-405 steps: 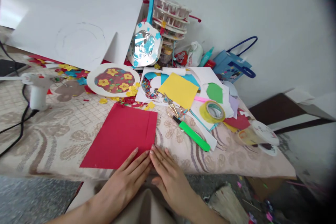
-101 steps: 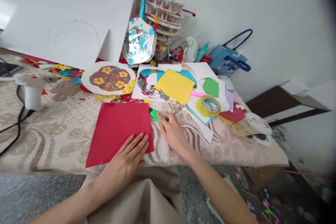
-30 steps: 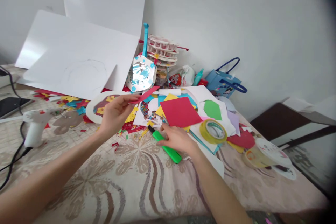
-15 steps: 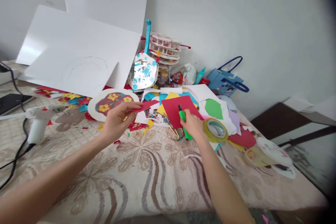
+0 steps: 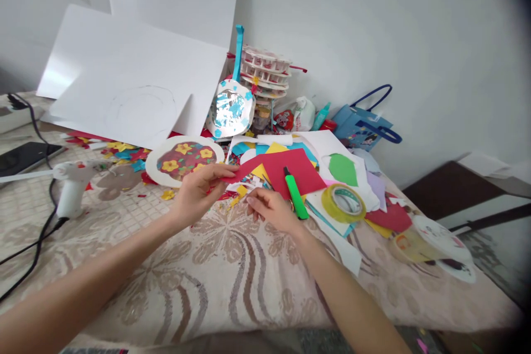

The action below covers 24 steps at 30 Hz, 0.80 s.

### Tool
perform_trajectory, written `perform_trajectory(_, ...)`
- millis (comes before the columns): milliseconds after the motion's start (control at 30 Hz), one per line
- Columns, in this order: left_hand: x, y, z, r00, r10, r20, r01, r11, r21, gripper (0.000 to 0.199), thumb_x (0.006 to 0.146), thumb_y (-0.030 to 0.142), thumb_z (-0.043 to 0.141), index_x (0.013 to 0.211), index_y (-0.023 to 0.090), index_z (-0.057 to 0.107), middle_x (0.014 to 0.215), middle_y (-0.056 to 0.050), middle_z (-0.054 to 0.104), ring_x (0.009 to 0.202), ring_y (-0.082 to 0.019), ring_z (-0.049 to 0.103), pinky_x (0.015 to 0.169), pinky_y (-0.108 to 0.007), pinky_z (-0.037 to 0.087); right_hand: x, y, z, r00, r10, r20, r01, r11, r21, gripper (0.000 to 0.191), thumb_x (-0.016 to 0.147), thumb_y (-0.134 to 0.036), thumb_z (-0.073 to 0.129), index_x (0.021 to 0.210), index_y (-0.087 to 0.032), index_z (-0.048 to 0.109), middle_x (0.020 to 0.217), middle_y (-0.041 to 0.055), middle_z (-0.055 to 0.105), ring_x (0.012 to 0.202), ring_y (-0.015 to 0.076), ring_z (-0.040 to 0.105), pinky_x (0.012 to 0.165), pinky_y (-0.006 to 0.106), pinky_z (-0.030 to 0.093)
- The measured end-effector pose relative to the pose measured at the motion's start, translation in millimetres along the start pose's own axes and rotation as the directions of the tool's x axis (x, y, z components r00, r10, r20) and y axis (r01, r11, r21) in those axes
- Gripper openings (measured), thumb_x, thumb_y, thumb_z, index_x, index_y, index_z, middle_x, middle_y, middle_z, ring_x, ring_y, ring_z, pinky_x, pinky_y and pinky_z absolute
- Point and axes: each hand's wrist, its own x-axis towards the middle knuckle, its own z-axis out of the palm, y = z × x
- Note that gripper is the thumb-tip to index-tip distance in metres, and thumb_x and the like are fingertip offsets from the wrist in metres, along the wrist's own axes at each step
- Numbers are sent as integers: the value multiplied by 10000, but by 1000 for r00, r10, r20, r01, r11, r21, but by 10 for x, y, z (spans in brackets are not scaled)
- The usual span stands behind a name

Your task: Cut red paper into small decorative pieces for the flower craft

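Red paper strip [image 5: 250, 165] hung over the scrap-strewn worktop [image 5: 224, 298], your left hand [image 5: 199, 192] with its grip closed on one end, the other pointing toward the red sheet [image 5: 276, 172]; whether they touched was unclear. Your right hand [image 5: 269, 210] was half curled just below, and whether it held anything could not be told. A light pinch probably suited such thin paper, since squeezing risked creases. The green cutter [image 5: 296, 197] lay across the red sheet, its dark tip best avoided.
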Motion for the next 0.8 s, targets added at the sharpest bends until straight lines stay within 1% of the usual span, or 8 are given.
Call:
perform_trajectory(100, -40, 0, 36, 997, 31, 69, -39, 993, 108, 221, 785, 102, 507, 949, 203, 615, 1103, -95, 628, 1041, -218, 573, 882, -382, 482, -7, -31, 70, 997, 15, 81, -16, 1000, 10, 336, 886, -466, 354, 885, -182, 533, 696, 11, 602, 508, 103, 550, 455, 206, 395)
perform_trajectory(200, -63, -17, 58, 993, 51, 104, -72, 976, 205, 220, 784, 104, 512, 945, 209, 618, 1094, -87, 636, 1014, -210, 587, 876, -372, 483, -6, -43, -40, 997, 10, -75, -33, 949, -315, 297, 894, -421, 369, 840, -186, 542, 716, 26, 623, 591, 132, 573, 544, 234, 412)
perform_trajectory(267, -63, -34, 59, 993, 56, 103, -79, 968, 240, 220, 787, 108, 508, 949, 211, 617, 1094, -83, 638, 1009, -206, 590, 878, -371, 482, -12, -17, -209, 956, -33, -292, -160, 775, -612, 225, 875, -371, 427, 814, -191, 547, 766, 44, 633, 706, 166, 582, 633, 262, 407)
perform_trajectory(367, -50, -59, 46, 994, 68, 82, -86, 967, 240, 216, 794, 110, 499, 949, 204, 615, 1088, -82, 641, 1018, -204, 588, 886, -373, 479, -39, 91, -515, 851, -24, -524, -441, 506, -741, 221, 842, -367, 483, 958, -180, 499, 930, 94, 611, 858, 212, 581, 672, 283, 406)
perform_trajectory(533, -32, -75, 38, 995, 71, 70, -86, 967, 238, 214, 796, 111, 497, 950, 199, 617, 1069, -84, 648, 1009, -200, 593, 873, -368, 490, -77, 307, -789, 798, 221, -561, -603, 295, -741, 395, 770, -411, 569, 1014, -125, 449, 938, 149, 608, 869, 273, 602, 650, 307, 418)
perform_trajectory(633, -30, -78, 38, 995, 55, 78, -72, 970, 232, 215, 801, 121, 494, 960, 198, 616, 1078, -90, 641, 1009, -199, 594, 860, -363, 502, -56, 327, -802, 793, 201, -574, -603, 387, -697, 270, 818, -311, 493, 1019, -133, 466, 907, 139, 627, 823, 253, 617, 654, 305, 422)
perform_trajectory(733, -28, -86, 30, 997, 43, 70, -59, 971, 233, 209, 801, 129, 497, 959, 196, 617, 1083, -96, 638, 1005, -200, 596, 860, -361, 503, -23, 288, -799, 771, 134, -622, -494, 743, -452, 221, 868, -310, 369, 988, -171, 493, 861, 97, 633, 736, 197, 619, 610, 279, 440)
perform_trajectory(800, -25, -90, 22, 998, 34, 55, -45, 974, 222, 210, 803, 133, 493, 958, 198, 618, 1089, -98, 635, 1006, -203, 596, 853, -361, 507, -6, 269, -790, 778, 224, -587, -355, 928, -115, 276, 874, -396, 329, 904, -190, 509, 727, 48, 615, 593, 162, 592, 531, 264, 445)
